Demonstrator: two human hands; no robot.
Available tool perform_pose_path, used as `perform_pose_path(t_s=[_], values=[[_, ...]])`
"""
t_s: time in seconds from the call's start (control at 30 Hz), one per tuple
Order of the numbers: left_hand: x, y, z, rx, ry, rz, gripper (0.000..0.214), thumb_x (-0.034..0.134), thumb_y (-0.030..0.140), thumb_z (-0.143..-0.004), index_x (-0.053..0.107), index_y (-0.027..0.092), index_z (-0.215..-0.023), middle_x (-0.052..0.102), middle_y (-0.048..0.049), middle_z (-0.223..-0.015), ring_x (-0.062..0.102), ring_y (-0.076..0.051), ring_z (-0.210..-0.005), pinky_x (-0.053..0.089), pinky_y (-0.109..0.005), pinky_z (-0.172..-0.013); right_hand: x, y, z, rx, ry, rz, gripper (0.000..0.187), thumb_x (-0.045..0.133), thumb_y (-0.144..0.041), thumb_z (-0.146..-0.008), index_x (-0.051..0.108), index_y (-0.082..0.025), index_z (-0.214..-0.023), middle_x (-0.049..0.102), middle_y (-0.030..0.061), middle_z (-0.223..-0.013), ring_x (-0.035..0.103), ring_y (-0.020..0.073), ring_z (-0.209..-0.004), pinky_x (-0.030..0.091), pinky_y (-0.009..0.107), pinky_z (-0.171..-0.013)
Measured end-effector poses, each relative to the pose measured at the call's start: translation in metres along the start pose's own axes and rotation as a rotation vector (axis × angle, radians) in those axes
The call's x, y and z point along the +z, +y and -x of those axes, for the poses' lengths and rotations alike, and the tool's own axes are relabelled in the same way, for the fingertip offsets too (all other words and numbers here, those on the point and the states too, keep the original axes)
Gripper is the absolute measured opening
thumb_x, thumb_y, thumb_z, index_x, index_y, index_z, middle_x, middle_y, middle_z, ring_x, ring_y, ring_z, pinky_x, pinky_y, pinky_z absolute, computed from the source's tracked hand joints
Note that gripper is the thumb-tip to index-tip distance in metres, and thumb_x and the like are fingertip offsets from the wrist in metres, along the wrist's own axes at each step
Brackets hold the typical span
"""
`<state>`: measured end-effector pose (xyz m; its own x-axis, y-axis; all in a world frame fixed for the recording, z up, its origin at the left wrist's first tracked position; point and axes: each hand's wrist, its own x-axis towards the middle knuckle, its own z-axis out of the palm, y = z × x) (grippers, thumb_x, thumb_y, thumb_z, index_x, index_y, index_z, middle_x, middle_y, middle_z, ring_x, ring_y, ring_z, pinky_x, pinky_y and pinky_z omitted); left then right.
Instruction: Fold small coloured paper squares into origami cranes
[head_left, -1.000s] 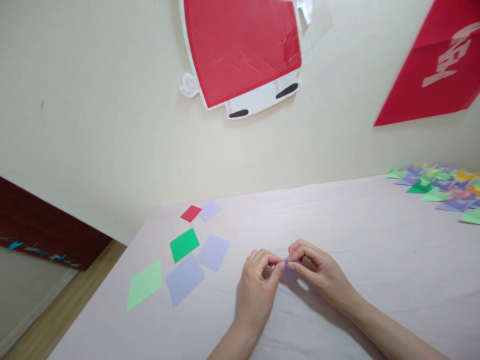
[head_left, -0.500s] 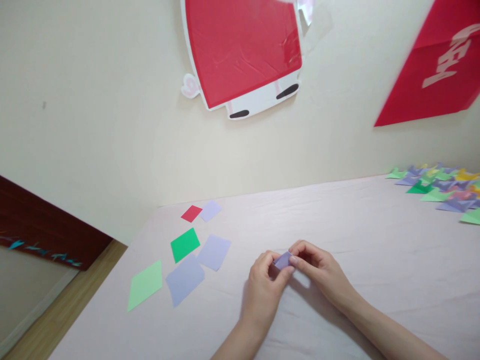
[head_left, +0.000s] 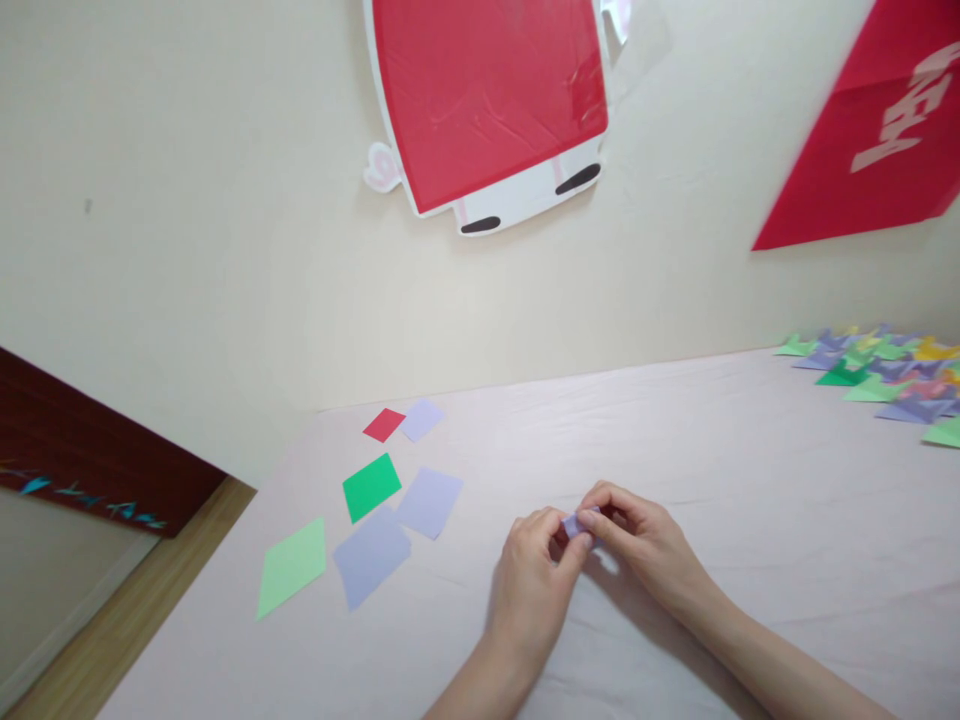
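Observation:
A small folded piece of purple paper is pinched between my two hands, just above the pale tabletop. My left hand grips its left and lower side with thumb and fingers. On its right end, my right hand has thumb and forefinger closed. Most of the paper is hidden behind the fingers, so its folded shape cannot be made out.
Left of my hands lie flat paper sheets: lavender, light green, green and red. Several folded paper pieces stand in rows at the far right. Behind the table rises a wall with red decorations.
Less of the purple paper shows between my fingers, and its visible part looks smaller. My left hand has shifted slightly right, closer to my right hand.

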<state>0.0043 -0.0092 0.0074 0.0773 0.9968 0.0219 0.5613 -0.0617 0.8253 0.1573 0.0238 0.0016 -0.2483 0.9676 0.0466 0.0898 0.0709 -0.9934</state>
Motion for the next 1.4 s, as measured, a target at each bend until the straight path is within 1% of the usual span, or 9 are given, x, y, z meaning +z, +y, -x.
perform_pose_path(t_s=[0.1, 0.27, 0.33, 0.47, 0.53, 0.67, 0.97, 1.2, 1.4], values=[[-0.004, 0.004, 0.004, 0.041, -0.019, -0.130, 0.023, 0.057, 0.027, -0.090, 0.053, 0.020, -0.068, 0.061, 0.0020, -0.070, 0.052, -0.016, -0.069, 0.035, -0.028, -0.068, -0.005, 0.001, -0.003, 0.017, 0.019, 0.093, 0.028, 0.059, -0.045, -0.084, 0.065, -0.019, -0.075, 0.061, 0.0002, -0.069, 0.054, 0.0173, -0.066, 0.042, 0.029, -0.063], [-0.015, 0.013, 0.014, 0.181, 0.012, -0.548, 0.013, 0.054, 0.015, -0.089, 0.057, 0.020, -0.078, 0.063, -0.0019, -0.079, 0.056, -0.022, -0.078, 0.039, -0.038, -0.076, -0.009, 0.004, -0.009, -0.105, -0.011, 0.500, 0.022, 0.056, -0.035, -0.089, 0.065, -0.022, -0.074, 0.063, 0.0030, -0.075, 0.054, 0.0232, -0.083, 0.041, 0.038, -0.078], [-0.016, 0.012, 0.017, 0.232, 0.016, -0.658, 0.008, 0.054, 0.013, -0.088, 0.060, 0.019, -0.089, 0.065, -0.0053, -0.093, 0.058, -0.026, -0.089, 0.041, -0.043, -0.082, -0.007, 0.005, -0.013, -0.155, -0.036, 0.657, 0.020, 0.056, -0.030, -0.090, 0.065, -0.022, -0.074, 0.064, 0.0038, -0.078, 0.052, 0.0243, -0.086, 0.039, 0.041, -0.080], [-0.012, -0.001, 0.018, 0.468, -0.063, -0.677, 0.034, 0.057, 0.024, -0.091, 0.054, 0.019, -0.124, 0.062, -0.0078, -0.125, 0.054, -0.026, -0.116, 0.039, -0.044, -0.100, -0.001, 0.007, -0.019, -0.234, -0.068, 0.814, 0.013, 0.058, -0.022, -0.090, 0.065, -0.022, -0.079, 0.063, 0.0052, -0.089, 0.051, 0.0242, -0.090, 0.039, 0.040, -0.081], [-0.009, -0.009, 0.017, 0.527, -0.096, -0.676, 0.041, 0.057, 0.032, -0.093, 0.051, 0.017, -0.130, 0.059, -0.0081, -0.133, 0.051, -0.026, -0.123, 0.037, -0.042, -0.104, -0.001, 0.009, -0.021, -0.259, -0.063, 0.832, 0.008, 0.058, -0.018, -0.089, 0.064, -0.022, -0.086, 0.063, 0.0060, -0.095, 0.051, 0.0244, -0.093, 0.040, 0.039, -0.082], [-0.008, -0.018, 0.018, 0.518, -0.139, -0.715, 0.048, 0.057, 0.042, -0.092, 0.051, 0.017, -0.133, 0.050, -0.0092, -0.144, 0.045, -0.026, -0.132, 0.038, -0.041, -0.105, -0.005, 0.013, -0.024, -0.298, -0.036, 0.845, 0.013, 0.054, -0.014, -0.087, 0.063, -0.022, -0.094, 0.062, 0.0072, -0.100, 0.051, 0.0246, -0.095, 0.041, 0.039, -0.084], [-0.016, -0.019, 0.020, 0.494, -0.174, -0.737, 0.048, 0.055, 0.049, -0.092, 0.055, 0.015, -0.126, 0.046, -0.0107, -0.147, 0.044, -0.025, -0.134, 0.042, -0.042, -0.103, -0.015, 0.012, -0.031, -0.269, -0.107, 0.808, 0.015, 0.052, -0.015, -0.088, 0.064, -0.023, -0.088, 0.062, 0.0075, -0.096, 0.050, 0.0248, -0.093, 0.040, 0.041, -0.083], [-0.018, -0.021, 0.020, 0.491, -0.228, -0.684, 0.047, 0.057, 0.046, -0.091, 0.053, 0.015, -0.127, 0.041, -0.0103, -0.151, 0.040, -0.026, -0.137, 0.041, -0.043, -0.106, -0.042, 0.004, -0.026, -0.267, -0.352, 0.594, 0.022, 0.047, -0.017, -0.093, 0.065, -0.026, -0.101, 0.063, 0.0072, -0.106, 0.052, 0.0237, -0.104, 0.042, 0.041, -0.093], [-0.023, -0.022, 0.017, 0.489, -0.266, -0.664, 0.051, 0.053, 0.047, -0.093, 0.049, 0.015, -0.133, 0.040, -0.0106, -0.151, 0.040, -0.028, -0.138, 0.043, -0.046, -0.105, -0.049, 0.001, -0.021, -0.268, -0.422, 0.619, 0.012, 0.059, -0.025, -0.090, 0.071, -0.029, -0.091, 0.061, 0.0055, -0.110, 0.052, 0.0235, -0.108, 0.042, 0.039, -0.095]])
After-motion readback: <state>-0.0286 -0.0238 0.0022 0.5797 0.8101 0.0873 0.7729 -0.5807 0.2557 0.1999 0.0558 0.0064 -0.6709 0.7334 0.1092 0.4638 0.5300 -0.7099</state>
